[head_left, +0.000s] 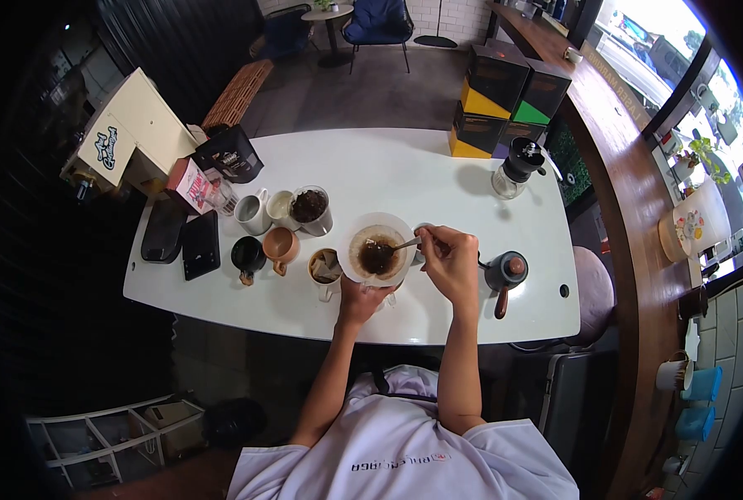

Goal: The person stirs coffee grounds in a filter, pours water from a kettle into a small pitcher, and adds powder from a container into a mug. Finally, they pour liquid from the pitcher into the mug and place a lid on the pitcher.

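Observation:
A white coffee dripper (350,271) with a paper filter and wet dark coffee (379,254) inside is near the table's front edge. My left hand (361,302) is closed round its lower part, and the fingers are partly hidden under it. Pinched in my right hand (453,260) is a metal spoon (407,243), its tip down in the coffee. Just left of the dripper stands a cup (325,267) with pale, bag-like pieces in it. A grey kettle (506,270) with a wooden handle stands to the right of my right hand.
Several cups, among them a brown cup (281,245) and a black cup (248,254), stand left on the white table (405,158), beside a container of dark grounds (310,207). A grinder (521,160) and stacked boxes (495,79) are at the back right.

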Tool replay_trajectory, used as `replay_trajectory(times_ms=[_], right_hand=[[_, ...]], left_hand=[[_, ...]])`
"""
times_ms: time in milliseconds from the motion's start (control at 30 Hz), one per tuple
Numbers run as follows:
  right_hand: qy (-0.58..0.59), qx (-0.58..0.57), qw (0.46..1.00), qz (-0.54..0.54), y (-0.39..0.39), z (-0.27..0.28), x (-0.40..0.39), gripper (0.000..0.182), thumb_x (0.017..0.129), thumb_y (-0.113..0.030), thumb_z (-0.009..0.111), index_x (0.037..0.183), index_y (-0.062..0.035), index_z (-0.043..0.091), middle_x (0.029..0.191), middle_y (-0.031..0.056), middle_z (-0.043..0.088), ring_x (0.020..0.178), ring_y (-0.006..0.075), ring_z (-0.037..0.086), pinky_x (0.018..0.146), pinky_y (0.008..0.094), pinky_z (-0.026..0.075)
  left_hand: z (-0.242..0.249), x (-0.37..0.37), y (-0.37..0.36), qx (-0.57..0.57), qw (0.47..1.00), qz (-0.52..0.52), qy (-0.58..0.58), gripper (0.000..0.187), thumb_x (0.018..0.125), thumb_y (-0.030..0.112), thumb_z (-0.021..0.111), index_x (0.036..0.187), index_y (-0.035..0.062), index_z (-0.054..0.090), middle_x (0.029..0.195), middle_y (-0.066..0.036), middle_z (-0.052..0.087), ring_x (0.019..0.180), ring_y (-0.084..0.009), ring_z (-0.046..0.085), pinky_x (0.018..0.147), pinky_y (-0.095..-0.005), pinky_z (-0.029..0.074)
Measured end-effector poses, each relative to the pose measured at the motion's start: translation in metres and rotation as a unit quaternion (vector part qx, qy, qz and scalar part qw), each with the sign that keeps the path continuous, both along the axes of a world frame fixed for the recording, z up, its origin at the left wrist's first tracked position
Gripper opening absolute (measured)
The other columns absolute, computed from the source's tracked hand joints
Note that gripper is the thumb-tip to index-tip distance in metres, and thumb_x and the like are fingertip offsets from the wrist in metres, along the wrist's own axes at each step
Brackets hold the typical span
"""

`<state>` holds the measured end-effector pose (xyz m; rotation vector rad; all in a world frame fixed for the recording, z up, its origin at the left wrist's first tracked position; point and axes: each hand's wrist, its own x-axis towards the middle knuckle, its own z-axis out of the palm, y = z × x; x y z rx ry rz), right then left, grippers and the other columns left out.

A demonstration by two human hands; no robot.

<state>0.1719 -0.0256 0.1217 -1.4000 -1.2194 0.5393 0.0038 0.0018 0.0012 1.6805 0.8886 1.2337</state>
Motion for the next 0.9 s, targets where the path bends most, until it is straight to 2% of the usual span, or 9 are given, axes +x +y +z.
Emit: replay_trajectory(times_ms=[100, 200, 300, 500, 567, 600, 700, 767, 900], right_hand=[[-0.021, -0.003, 1.000, -0.005, 0.000, 0.001, 0.000, 0.011, 0.084, -0.002, 0.065, 0.080, 0.0079, 0.068, 0.057, 0.0132, 0.050, 0.048, 0.0148, 0.039, 0.049, 0.0319, 0.035], [-0.016, -0.026, 0.999, 0.027, -0.001, 0.002, -0.001, 0.011, 0.085, -0.002, 0.064, 0.081, 0.0077, 0.068, 0.057, 0.0137, 0.051, 0.049, 0.0147, 0.040, 0.050, 0.0318, 0.036], [0.037, -0.028, 0.999, 0.017, -0.002, 0.005, -0.002, 0.012, 0.085, -0.003, 0.065, 0.082, 0.0080, 0.068, 0.057, 0.0137, 0.051, 0.049, 0.0147, 0.040, 0.050, 0.0317, 0.036], [-0.022, -0.020, 1.000, -0.001, 0.001, -0.003, 0.002, 0.013, 0.085, -0.004, 0.065, 0.081, 0.0080, 0.069, 0.057, 0.0131, 0.051, 0.049, 0.0140, 0.039, 0.050, 0.0314, 0.036], [-0.002, -0.023, 0.999, 0.029, 0.002, -0.005, 0.002, 0.014, 0.085, -0.004, 0.065, 0.081, 0.0081, 0.068, 0.057, 0.0135, 0.051, 0.049, 0.0142, 0.039, 0.050, 0.0316, 0.036], [-0.002, -0.023, 0.999, 0.029, 0.001, -0.002, 0.001, 0.014, 0.085, -0.004, 0.065, 0.081, 0.0081, 0.068, 0.057, 0.0135, 0.051, 0.049, 0.0142, 0.039, 0.050, 0.0316, 0.036], [0.030, -0.021, 0.999, 0.006, 0.000, 0.004, -0.001, 0.013, 0.085, -0.004, 0.065, 0.081, 0.0082, 0.067, 0.057, 0.0136, 0.051, 0.049, 0.0145, 0.040, 0.050, 0.0318, 0.036], [-0.018, -0.028, 0.999, -0.008, 0.001, 0.001, 0.002, 0.013, 0.084, -0.004, 0.065, 0.081, 0.0081, 0.068, 0.057, 0.0128, 0.052, 0.049, 0.0135, 0.041, 0.050, 0.0312, 0.036], [-0.023, -0.031, 0.999, 0.019, 0.001, -0.002, 0.002, 0.014, 0.085, -0.005, 0.065, 0.081, 0.0081, 0.068, 0.056, 0.0119, 0.052, 0.049, 0.0126, 0.041, 0.050, 0.0311, 0.036]], left_hand=[[0.001, 0.000, 0.000, 0.033, 0.999, 0.006, 0.035, 0.054, 0.073, 0.003, 0.083, 0.120, -0.0005, 0.056, 0.115, -0.010, 0.065, 0.102, -0.0186, 0.065, 0.091, -0.0338, 0.054], [0.000, 0.001, -0.001, 0.001, 1.000, 0.009, -0.001, 0.054, 0.074, 0.003, 0.083, 0.120, -0.0002, 0.056, 0.114, -0.009, 0.065, 0.102, -0.0182, 0.065, 0.090, -0.0339, 0.054], [0.001, 0.001, 0.000, -0.002, 1.000, 0.002, 0.000, 0.055, 0.074, 0.004, 0.083, 0.121, -0.0001, 0.056, 0.114, -0.009, 0.066, 0.102, -0.0181, 0.065, 0.090, -0.0341, 0.054], [0.002, 0.001, 0.001, 0.033, 0.999, -0.004, 0.040, 0.057, 0.074, 0.004, 0.083, 0.123, -0.0005, 0.054, 0.116, -0.010, 0.065, 0.102, -0.0184, 0.065, 0.090, -0.0339, 0.054], [0.001, 0.002, -0.002, -0.036, 0.999, 0.017, -0.025, 0.055, 0.066, 0.004, 0.087, 0.114, -0.0018, 0.062, 0.111, -0.013, 0.068, 0.101, -0.0239, 0.067, 0.090, -0.0371, 0.054], [0.001, 0.001, -0.002, -0.036, 0.999, 0.017, -0.025, 0.055, 0.066, 0.004, 0.087, 0.114, -0.0018, 0.062, 0.111, -0.013, 0.068, 0.101, -0.0239, 0.067, 0.090, -0.0371, 0.054], [0.000, 0.001, -0.001, -0.009, 1.000, 0.013, 0.004, 0.053, 0.073, 0.005, 0.084, 0.119, 0.0004, 0.058, 0.114, -0.009, 0.066, 0.101, -0.0188, 0.066, 0.089, -0.0338, 0.054], [-0.001, 0.002, 0.000, -0.027, 0.999, 0.007, -0.018, 0.058, 0.065, 0.004, 0.088, 0.116, -0.0023, 0.060, 0.111, -0.013, 0.068, 0.102, -0.0230, 0.067, 0.090, -0.0367, 0.054], [0.001, 0.002, -0.001, -0.021, 1.000, 0.016, -0.006, 0.060, 0.066, 0.004, 0.088, 0.117, -0.0024, 0.059, 0.112, -0.013, 0.067, 0.103, -0.0220, 0.067, 0.091, -0.0365, 0.054]])
